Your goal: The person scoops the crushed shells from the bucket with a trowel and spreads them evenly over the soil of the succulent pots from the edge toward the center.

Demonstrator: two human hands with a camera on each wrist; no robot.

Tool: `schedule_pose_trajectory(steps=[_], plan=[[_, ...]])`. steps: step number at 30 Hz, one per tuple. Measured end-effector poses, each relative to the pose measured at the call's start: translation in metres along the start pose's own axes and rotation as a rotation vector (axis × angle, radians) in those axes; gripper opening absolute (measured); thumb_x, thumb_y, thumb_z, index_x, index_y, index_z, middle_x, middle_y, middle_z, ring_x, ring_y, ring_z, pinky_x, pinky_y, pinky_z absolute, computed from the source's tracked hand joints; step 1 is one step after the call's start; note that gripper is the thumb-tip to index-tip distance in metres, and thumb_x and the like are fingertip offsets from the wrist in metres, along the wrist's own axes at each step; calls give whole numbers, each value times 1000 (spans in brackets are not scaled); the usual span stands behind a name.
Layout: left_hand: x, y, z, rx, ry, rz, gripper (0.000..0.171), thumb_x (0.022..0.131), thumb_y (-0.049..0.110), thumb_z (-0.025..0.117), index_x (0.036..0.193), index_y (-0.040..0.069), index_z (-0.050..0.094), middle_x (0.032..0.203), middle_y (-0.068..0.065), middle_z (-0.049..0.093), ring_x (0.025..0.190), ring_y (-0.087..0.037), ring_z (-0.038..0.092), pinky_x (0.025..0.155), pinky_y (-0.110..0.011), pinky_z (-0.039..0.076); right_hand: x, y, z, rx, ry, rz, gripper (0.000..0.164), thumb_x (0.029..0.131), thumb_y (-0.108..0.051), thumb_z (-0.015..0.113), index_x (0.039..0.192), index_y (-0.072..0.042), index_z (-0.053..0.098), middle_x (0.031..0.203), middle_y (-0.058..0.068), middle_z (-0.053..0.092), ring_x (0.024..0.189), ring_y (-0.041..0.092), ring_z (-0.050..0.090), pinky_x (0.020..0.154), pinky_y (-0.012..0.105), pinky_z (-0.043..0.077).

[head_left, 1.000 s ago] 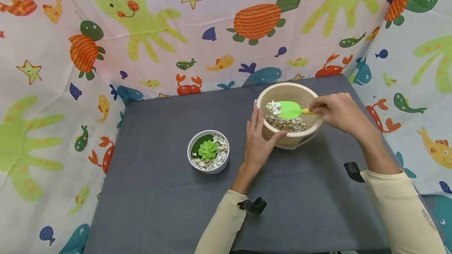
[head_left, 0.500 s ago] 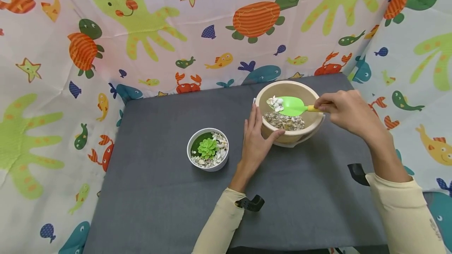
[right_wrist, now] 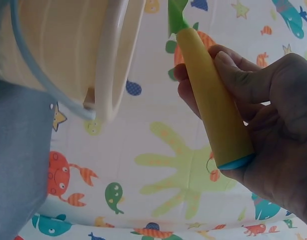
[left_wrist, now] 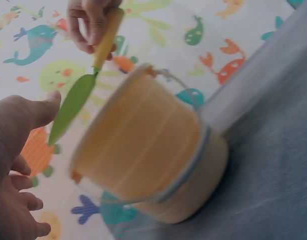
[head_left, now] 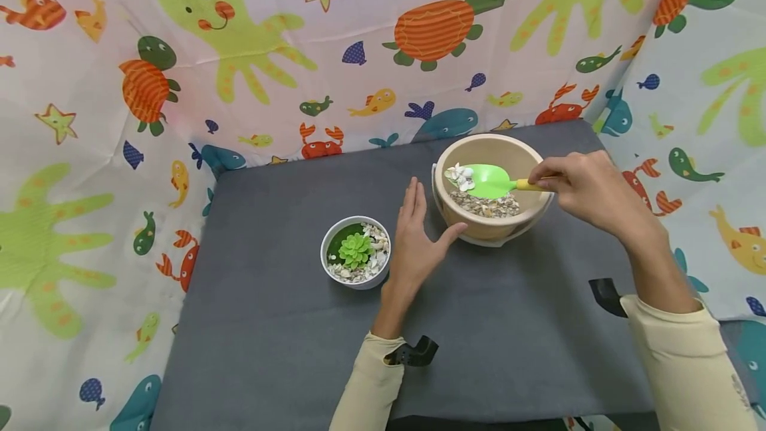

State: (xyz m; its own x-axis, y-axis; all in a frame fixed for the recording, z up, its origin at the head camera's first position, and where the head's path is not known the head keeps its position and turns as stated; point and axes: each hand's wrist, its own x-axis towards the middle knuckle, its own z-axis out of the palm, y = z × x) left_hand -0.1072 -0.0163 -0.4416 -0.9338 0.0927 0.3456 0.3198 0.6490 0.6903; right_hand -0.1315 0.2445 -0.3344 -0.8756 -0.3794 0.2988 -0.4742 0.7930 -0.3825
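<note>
My right hand [head_left: 589, 188] grips the yellow handle [right_wrist: 213, 95] of a small green trowel [head_left: 487, 181]. White shell-like pieces [head_left: 459, 177] sit on the trowel's tip, over the opening of a beige bucket [head_left: 520, 218]. Inside the bucket lies a bed of small mixed stones or shell bits [head_left: 486, 205]. Fingers straight and thumb spread, my left hand [head_left: 413, 248] hovers between the bucket and a white pot [head_left: 383, 278], holding nothing. In the left wrist view it stands apart from the bucket's wall.
The white pot holds a green succulent [head_left: 355, 251] with white chips around part of it. A grey cloth covers the table [head_left: 269, 351]. Patterned sheets [head_left: 359, 5] hang behind and at both sides. The bucket's pale carry handle [left_wrist: 186, 172] hangs down along its side.
My left hand has let go of the bucket's rim and moved left, toward the white pot. The loaded trowel stays over the bucket, shifted only slightly.
</note>
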Motion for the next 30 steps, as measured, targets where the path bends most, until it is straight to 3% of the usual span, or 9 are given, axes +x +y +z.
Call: schedule_pose_trajectory(steps=[12, 18, 30], plan=[[-4, -7, -34, -12, 81, 33, 89, 78, 55, 63, 146, 18, 21, 152, 7, 11, 137, -12, 20, 104, -36, 31, 8, -25, 8, 97, 0, -112, 19, 73, -1, 74, 86, -14, 72, 76, -4, 66, 60, 10, 49, 46, 21, 41], [-6, -12, -42, -12, 97, 36, 87, 77, 54, 64, 145, 17, 25, 152, 3, 18, 136, -12, 22, 104, -38, 31, 12, -30, 18, 80, 11, -165, 17, 71, -1, 76, 82, -13, 72, 75, -7, 67, 62, 5, 57, 56, 20, 49], [-14, -27, -56, -10, 140, 48, 85, 77, 49, 67, 143, 10, 32, 147, -4, 31, 134, -13, 27, 106, -32, 28, 22, -46, 30, 145, -16, -163, 16, 71, -2, 76, 83, -11, 72, 77, -3, 68, 68, 8, 60, 65, 31, 53]])
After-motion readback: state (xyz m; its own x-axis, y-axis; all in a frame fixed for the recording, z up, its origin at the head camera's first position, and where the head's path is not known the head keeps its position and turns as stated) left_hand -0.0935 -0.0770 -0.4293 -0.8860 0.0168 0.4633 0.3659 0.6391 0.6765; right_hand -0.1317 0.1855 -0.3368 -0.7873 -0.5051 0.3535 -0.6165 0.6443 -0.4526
